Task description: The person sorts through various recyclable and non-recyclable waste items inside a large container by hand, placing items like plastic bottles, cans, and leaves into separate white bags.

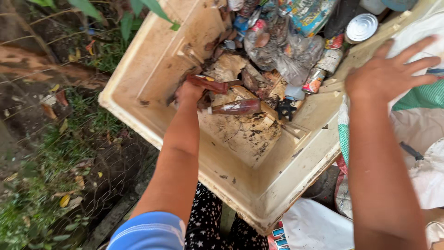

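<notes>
Before you, a crumpled clear plastic bag [296, 58] lies among rusted tin cans [319, 74] near a round silver can lid [361, 28]. A white woven sack [418, 125] sits at your right; grass and fallen leaves [51, 139] cover the ground left.

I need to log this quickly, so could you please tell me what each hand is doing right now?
Left hand: closed on a brown bottle inside the dirty tub.
Right hand: open, fingers spread, holding nothing.

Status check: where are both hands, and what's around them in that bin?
Left hand gripping brown bottle in dirty cream bin. Right hand open on bin's rim. Second bottle, cans close by.
</notes>
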